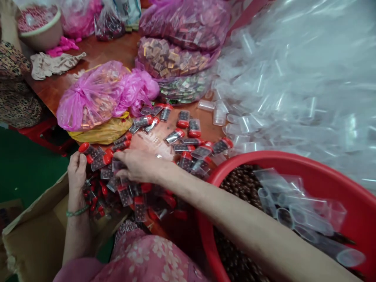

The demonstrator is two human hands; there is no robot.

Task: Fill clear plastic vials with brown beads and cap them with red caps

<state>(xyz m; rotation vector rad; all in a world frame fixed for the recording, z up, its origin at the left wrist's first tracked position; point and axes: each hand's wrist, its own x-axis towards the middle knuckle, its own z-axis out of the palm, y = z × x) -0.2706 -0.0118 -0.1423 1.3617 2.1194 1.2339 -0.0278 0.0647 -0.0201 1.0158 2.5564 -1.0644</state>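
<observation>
A pile of small clear containers with red caps and dark round pieces inside (100,161) lies along the near table edge. My left hand (76,170), a green bangle on its wrist, is cupped beside the pile's left end, just below a red cap; its fingers partly hide one another. Across the pile reaches my right hand (136,166), thumb and fingers apart, touching the containers. Below the hands, blurred red-capped containers (98,197) lie over the opening of a cardboard box (44,231); some look tilted or in motion.
A red tub (249,158) of brown beads (241,184) holds empty clear tubes (311,213). Many clear tubes (279,98) are heaped at right. A pink bag (91,94) and stacked bags (176,58) stand behind. At far left is another person's patterned sleeve (13,58).
</observation>
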